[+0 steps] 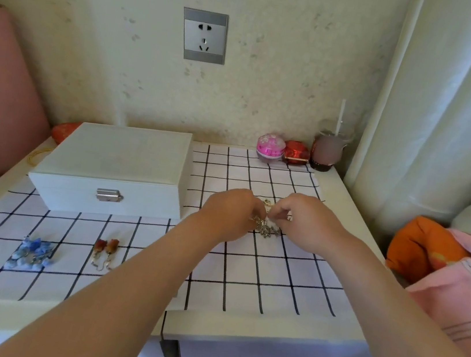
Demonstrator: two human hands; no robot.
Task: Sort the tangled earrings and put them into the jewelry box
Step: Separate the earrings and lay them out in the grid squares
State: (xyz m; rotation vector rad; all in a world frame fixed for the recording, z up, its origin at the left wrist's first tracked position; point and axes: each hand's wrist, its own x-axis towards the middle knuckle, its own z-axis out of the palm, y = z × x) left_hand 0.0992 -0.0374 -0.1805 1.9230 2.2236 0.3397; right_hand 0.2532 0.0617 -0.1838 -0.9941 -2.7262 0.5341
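Left grip [231, 212] and right grip [305, 221] pinch tangled earrings [267, 230] near jewelry box [108, 166], away from table [351, 225] edges.

Jewelry box [108, 166] sits on the tablecloth [245, 270]; tangled earrings [268, 229] right of it, drop earrings [106, 252] and cluster earrings [31, 254] before it.

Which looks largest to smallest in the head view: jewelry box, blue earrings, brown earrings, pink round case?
1. jewelry box
2. blue earrings
3. brown earrings and pink round case look alike; the case sits farther from the camera, so unranked.
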